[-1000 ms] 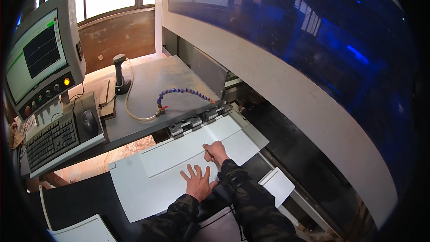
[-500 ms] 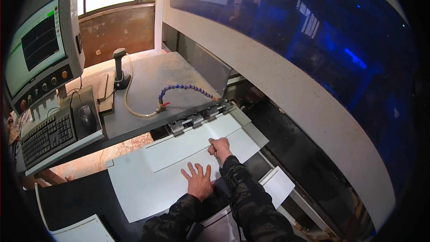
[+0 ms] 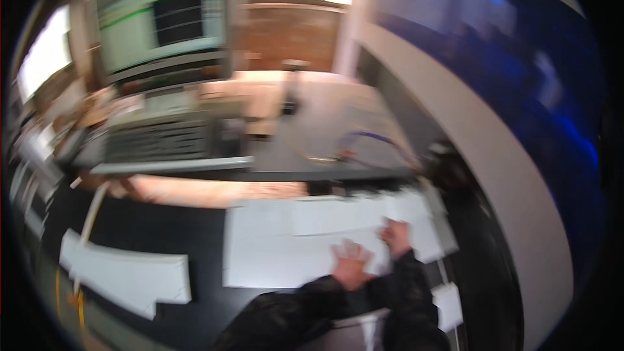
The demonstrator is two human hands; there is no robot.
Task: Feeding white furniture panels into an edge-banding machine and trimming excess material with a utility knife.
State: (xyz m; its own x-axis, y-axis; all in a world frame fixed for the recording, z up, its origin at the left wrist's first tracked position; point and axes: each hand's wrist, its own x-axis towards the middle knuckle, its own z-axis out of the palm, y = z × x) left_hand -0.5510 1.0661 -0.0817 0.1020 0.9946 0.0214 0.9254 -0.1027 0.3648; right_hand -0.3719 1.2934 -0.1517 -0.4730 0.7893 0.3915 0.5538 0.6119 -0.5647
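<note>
A large white panel [image 3: 266, 257] lies flat on the dark machine bed. On top of it, toward the far edge, rests a narrower white panel [image 3: 335, 216]. My left hand [image 3: 351, 265] lies on the large panel with its fingers spread, holding nothing. To its right, my right hand [image 3: 398, 238] is closed like a fist at the near edge of the narrower panel. Whatever its fingers might hold is hidden. Dark clamps [image 3: 367, 186] line the far edge of the panels. The whole view is smeared by motion.
At the left lies another white panel [image 3: 130, 274] with a notched corner. Beyond the bed stand a monitor [image 3: 159, 23], a keyboard [image 3: 156, 140], a handheld scanner [image 3: 292, 91] and a blue jointed hose [image 3: 370, 134]. A machine hood [image 3: 448, 84] bounds the right side.
My view has swung to the left, so everything sits further right in the picture and the notched panel shows more fully. Both hands keep about the same places on the panels.
</note>
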